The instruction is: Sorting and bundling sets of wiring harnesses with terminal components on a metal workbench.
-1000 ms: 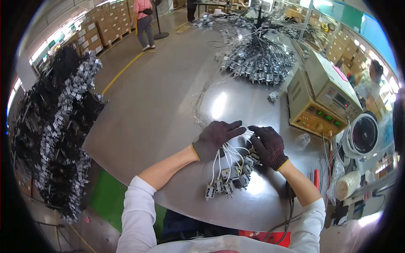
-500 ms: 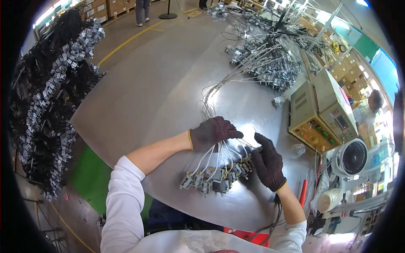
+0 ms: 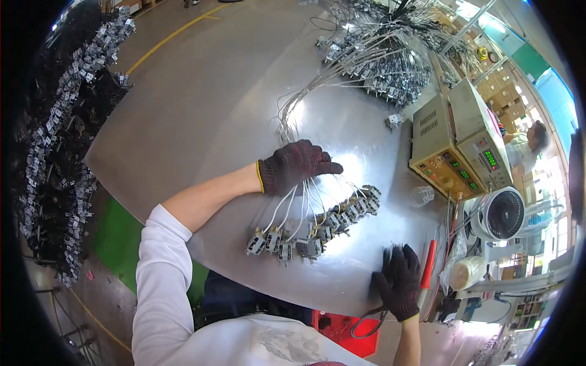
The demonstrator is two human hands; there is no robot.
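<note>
My left hand (image 3: 297,165), in a dark knit glove, presses down on a bundle of white wires (image 3: 299,207) on a shiny metal table (image 3: 201,122). The wires fan toward me and end in a row of small grey connector blocks (image 3: 317,229) lying on the table. My right hand (image 3: 398,287), also gloved, rests flat with fingers spread near the table's right front edge, beside a red-handled tool (image 3: 428,265). It holds nothing.
A large heap of wired connectors (image 3: 372,61) lies at the far side of the table. A beige test instrument (image 3: 455,149) and a small white fan (image 3: 503,213) stand to the right. Dark racks hung with similar parts (image 3: 55,140) fill the left. Another person (image 3: 528,143) works beyond the instrument.
My right hand has left the connector bundle and moved right and toward me, down to the table edge. My left hand stays on the wires. The view has tilted closer over the table.
</note>
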